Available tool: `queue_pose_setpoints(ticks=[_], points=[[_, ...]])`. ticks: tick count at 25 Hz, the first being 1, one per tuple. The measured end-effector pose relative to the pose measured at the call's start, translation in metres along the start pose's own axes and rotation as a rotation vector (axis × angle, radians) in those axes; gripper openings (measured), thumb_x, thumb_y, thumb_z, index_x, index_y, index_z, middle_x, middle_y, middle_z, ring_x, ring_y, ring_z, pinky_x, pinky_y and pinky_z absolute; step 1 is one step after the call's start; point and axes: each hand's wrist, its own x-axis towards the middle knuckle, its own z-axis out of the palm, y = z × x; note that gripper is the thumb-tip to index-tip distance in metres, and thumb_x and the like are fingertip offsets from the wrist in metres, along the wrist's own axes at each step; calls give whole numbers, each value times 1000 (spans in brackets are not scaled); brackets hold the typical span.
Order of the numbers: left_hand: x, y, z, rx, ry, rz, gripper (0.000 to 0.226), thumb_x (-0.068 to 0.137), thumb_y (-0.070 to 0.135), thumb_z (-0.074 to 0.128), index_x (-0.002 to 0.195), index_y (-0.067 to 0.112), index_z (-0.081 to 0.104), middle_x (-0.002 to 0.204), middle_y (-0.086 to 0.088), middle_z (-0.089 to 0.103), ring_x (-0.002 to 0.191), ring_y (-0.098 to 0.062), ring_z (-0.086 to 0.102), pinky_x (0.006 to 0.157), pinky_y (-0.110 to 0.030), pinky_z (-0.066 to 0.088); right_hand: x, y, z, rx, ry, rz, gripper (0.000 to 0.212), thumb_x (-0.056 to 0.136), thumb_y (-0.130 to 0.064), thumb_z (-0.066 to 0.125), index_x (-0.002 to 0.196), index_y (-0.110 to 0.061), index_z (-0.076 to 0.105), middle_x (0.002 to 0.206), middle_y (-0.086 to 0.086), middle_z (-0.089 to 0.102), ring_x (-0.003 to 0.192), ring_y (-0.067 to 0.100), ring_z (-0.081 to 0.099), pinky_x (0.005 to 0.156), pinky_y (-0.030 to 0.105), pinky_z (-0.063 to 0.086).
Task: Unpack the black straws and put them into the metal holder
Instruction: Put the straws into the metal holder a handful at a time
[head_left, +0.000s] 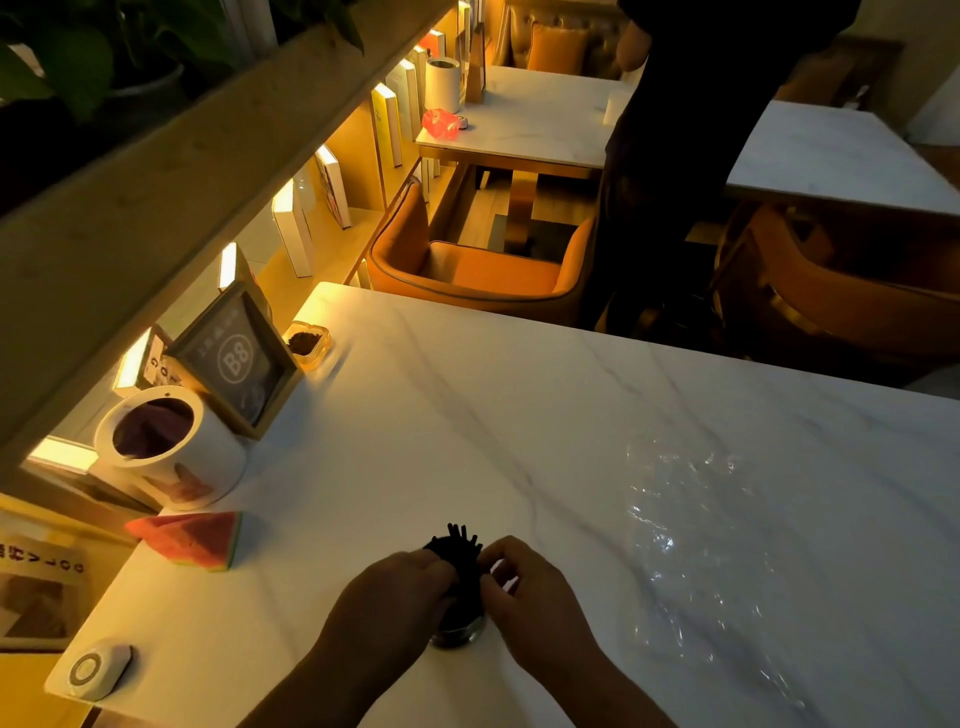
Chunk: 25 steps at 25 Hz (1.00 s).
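Note:
A bundle of black straws (458, 552) stands upright in the metal holder (457, 631) near the front edge of the white marble table (467, 415). Their tips fan out above my fingers. My left hand (400, 590) grips the bundle from the left. From the right, my right hand (522, 584) pinches the same bundle. Most of the holder is hidden between my hands; only its shiny lower rim shows. The crumpled clear plastic wrapper (691, 530) lies flat on the table to the right.
Along the left edge sit a watermelon-slice ornament (192, 538), a white canister (166, 457), a framed B8 sign (239, 358), a glass ashtray (307, 344) and a white call button (96, 670). An orange chair (467, 265) and a standing person (675, 156) are beyond the table.

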Motion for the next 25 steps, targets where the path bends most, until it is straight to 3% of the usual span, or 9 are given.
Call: queue_pose_setpoints(ticks=[4, 9, 15, 21, 23, 25], points=[[8, -4, -8, 4, 21, -12, 26, 95, 44, 54, 115, 37, 69, 108, 12, 71, 97, -12, 66, 78, -29, 54, -1, 2, 1, -38, -4, -15, 5, 96, -35, 63, 99, -38, 65, 89, -8, 72, 71, -5, 65, 59, 11, 48], [16, -7, -29, -32, 22, -1, 25, 97, 44, 55, 115, 36, 70, 104, 13, 69, 95, -6, 63, 81, -24, 51, -1, 2, -3, -87, 31, -56, 10, 94, -49, 60, 98, -42, 63, 88, -13, 71, 76, -1, 67, 59, 13, 46], [22, -12, -78, -127, 106, -42, 19, 93, 46, 66, 107, 36, 75, 97, 18, 68, 87, 1, 58, 73, -15, 39, 4, 1, -7, -105, 83, -77, 4, 97, -42, 60, 100, -45, 60, 91, -14, 70, 79, 1, 68, 62, 17, 52], [24, -17, -105, -152, 105, -33, 18, 92, 45, 69, 106, 36, 76, 89, 23, 61, 82, 5, 53, 70, -8, 34, 8, -6, -6, -108, 89, -73, 16, 95, -43, 58, 95, -58, 52, 89, -14, 68, 78, 1, 67, 63, 20, 55], [23, -16, -104, -142, 88, -35, 19, 92, 45, 68, 107, 35, 76, 93, 21, 65, 84, 4, 55, 73, -13, 39, 10, -10, -6, -87, 140, -47, 21, 88, -54, 57, 105, -58, 47, 92, -14, 65, 76, 0, 66, 59, 19, 50], [21, -16, -101, -141, 67, -45, 19, 93, 45, 68, 107, 34, 75, 97, 18, 69, 86, 2, 58, 77, -19, 46, 19, -12, -10, 11, 273, 11, 43, 83, -60, 62, 121, -51, 42, 97, -12, 62, 78, -2, 65, 58, 18, 44]])
